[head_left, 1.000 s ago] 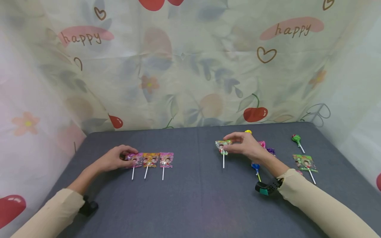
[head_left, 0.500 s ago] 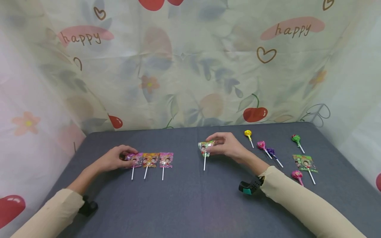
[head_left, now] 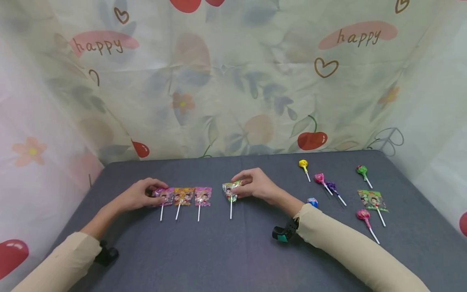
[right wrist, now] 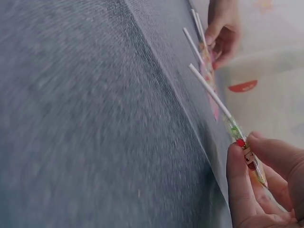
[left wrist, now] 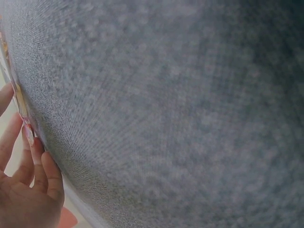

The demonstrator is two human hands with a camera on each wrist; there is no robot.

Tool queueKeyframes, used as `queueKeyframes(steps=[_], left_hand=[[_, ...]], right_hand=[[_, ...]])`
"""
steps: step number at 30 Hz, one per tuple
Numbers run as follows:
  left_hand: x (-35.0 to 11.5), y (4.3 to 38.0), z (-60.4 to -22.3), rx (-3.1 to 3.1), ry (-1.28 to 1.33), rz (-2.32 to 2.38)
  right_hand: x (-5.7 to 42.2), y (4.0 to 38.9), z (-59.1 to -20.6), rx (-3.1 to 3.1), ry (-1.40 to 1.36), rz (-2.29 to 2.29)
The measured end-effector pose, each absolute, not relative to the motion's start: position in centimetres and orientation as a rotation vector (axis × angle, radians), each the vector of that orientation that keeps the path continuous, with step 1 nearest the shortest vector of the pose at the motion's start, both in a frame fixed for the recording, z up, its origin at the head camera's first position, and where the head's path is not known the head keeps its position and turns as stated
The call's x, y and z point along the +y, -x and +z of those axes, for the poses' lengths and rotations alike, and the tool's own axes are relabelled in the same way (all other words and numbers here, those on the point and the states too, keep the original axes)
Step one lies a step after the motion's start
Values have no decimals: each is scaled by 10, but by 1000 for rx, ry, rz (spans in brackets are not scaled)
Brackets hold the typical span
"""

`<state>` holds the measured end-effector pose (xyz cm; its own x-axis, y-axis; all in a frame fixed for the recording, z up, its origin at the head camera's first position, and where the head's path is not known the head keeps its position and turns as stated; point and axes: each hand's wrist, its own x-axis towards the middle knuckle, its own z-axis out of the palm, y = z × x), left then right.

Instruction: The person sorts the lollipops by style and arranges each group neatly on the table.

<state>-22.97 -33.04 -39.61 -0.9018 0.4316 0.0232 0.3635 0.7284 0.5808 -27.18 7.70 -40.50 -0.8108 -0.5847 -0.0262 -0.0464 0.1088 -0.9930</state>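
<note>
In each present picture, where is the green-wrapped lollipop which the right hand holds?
Head: the lollipop, below the centre, in the right hand.
Left wrist: I cannot make it out.
Right wrist: the lollipop, right of centre.
Landmark in all three: the left hand.

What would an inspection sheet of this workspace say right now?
Surface: dark grey table, faint crease mid-table.
Job's things: leftmost lollipop, orange lollipop and pink lollipop in a row; white-and-green lollipop held to their right.
Clutter: six round lollipops and a flat green-wrapped lollipop farther right; blue one partly behind right sleeve.
Hands: left hand holds leftmost lollipop; right hand pinches white-and-green lollipop.
Cables: nothing seen.
Surroundings: printed fabric behind and at both sides.
</note>
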Motion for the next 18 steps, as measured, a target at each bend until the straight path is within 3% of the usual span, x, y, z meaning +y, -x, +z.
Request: queueKeyframes(steps=[18], left_hand=[[-333, 229, -396, 2822, -679, 920]], right_hand=[[53, 275, -410, 2009, 637, -1696]])
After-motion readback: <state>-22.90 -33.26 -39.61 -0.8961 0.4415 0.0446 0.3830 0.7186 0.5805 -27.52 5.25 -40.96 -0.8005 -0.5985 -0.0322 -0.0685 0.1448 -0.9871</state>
